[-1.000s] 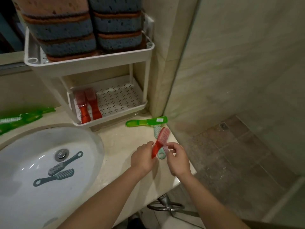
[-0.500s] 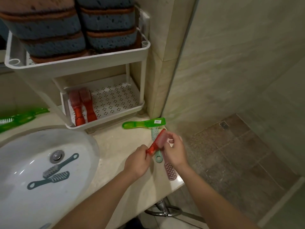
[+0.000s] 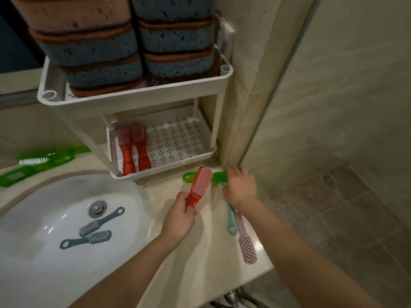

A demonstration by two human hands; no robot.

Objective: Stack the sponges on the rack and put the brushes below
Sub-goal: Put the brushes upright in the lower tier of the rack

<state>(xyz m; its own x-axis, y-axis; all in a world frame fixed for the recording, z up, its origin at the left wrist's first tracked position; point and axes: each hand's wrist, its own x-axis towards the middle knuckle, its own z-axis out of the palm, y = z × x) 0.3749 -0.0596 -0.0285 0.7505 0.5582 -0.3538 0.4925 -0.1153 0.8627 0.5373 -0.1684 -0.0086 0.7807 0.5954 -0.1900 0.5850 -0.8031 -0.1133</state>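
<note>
Both arms (image 3: 133, 263) extended, left hand (image 3: 178, 218) grips red brush (image 3: 200, 185), right hand (image 3: 241, 187) grips green brush (image 3: 189, 177).

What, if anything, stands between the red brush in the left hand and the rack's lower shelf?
Nothing visible does. The left hand holds the red brush before the lower shelf, whose right part is bare; two red brushes lie at its left.
</note>
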